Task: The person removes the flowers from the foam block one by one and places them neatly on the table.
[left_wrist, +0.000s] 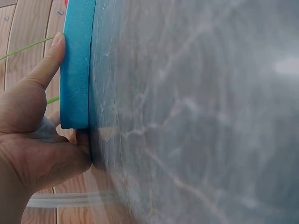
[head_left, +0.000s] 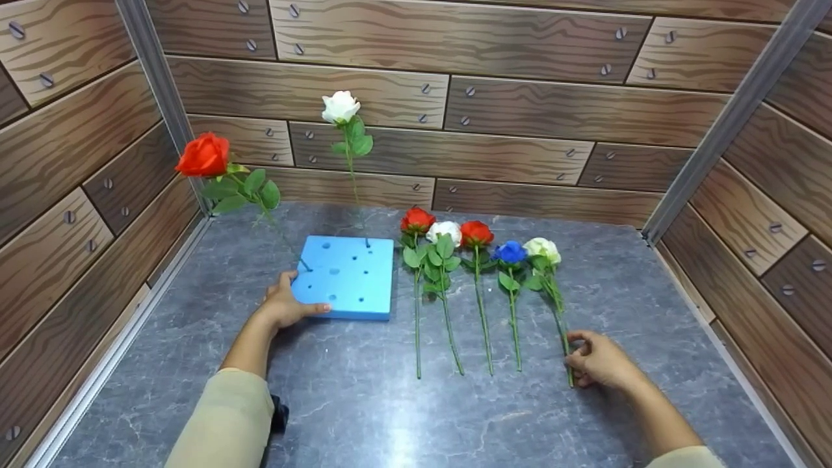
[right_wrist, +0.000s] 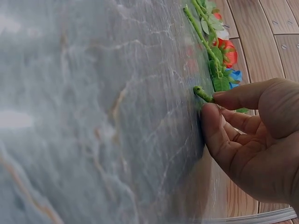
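My left hand [head_left: 284, 305] grips the near left corner of a blue foam block [head_left: 376, 286] with several holes in its top. The thumb lies over its top face; the other fingers are partly hidden at its left side. A red rose [head_left: 205, 155] stands in the block, leaning left, and a white rose [head_left: 340, 106] stands upright at its far right. On the right, my right hand [head_left: 601, 359] pinches the lower stem of a greenish-white rose [head_left: 543, 250] lying on the table. The right wrist view shows that stem's cut end [right_wrist: 201, 92] between thumb and finger.
Left of the greenish-white rose, a row of roses lies on the grey marbled table [head_left: 494, 429]: a red rose [head_left: 417, 221], a white rose [head_left: 444, 233], another red rose [head_left: 476, 233] and a blue rose [head_left: 511, 251]. Wood-patterned walls [head_left: 520, 104] enclose three sides.
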Motion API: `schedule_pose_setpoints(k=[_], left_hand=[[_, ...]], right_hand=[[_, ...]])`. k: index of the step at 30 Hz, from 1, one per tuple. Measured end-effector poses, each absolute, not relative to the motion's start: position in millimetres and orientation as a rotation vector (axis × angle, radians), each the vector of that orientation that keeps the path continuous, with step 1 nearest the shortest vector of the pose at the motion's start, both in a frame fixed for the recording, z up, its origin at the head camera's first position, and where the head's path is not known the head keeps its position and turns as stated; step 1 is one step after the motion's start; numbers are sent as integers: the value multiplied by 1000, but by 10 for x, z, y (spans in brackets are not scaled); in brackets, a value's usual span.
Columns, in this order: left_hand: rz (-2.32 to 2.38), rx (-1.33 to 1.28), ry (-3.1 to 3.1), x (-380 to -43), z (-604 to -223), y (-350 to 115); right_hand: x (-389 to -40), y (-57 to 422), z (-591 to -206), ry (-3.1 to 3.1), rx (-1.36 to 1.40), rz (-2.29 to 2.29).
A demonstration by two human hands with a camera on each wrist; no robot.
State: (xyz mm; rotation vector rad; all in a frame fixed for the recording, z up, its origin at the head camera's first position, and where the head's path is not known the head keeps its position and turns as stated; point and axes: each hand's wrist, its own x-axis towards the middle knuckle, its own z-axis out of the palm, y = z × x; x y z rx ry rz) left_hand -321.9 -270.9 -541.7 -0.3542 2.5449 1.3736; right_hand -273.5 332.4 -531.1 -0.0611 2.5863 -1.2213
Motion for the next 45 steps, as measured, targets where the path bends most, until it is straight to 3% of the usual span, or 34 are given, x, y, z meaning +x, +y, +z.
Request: schedule_pose_setpoints(k=[10,22,45], left_hand=[[1358,-352,2541,-3165,-5352,-2700],[1345,-346,2556,-3258,-5468,-2714],[1270,-428,2526,-3233,-5222,-2605]], right_hand=[[-2738,3276,-5265,2619,21,-1164],[-2830,3137,-5084,2976,-106,-802],[-3104,1678,-4787,2870,-526,-1176]])
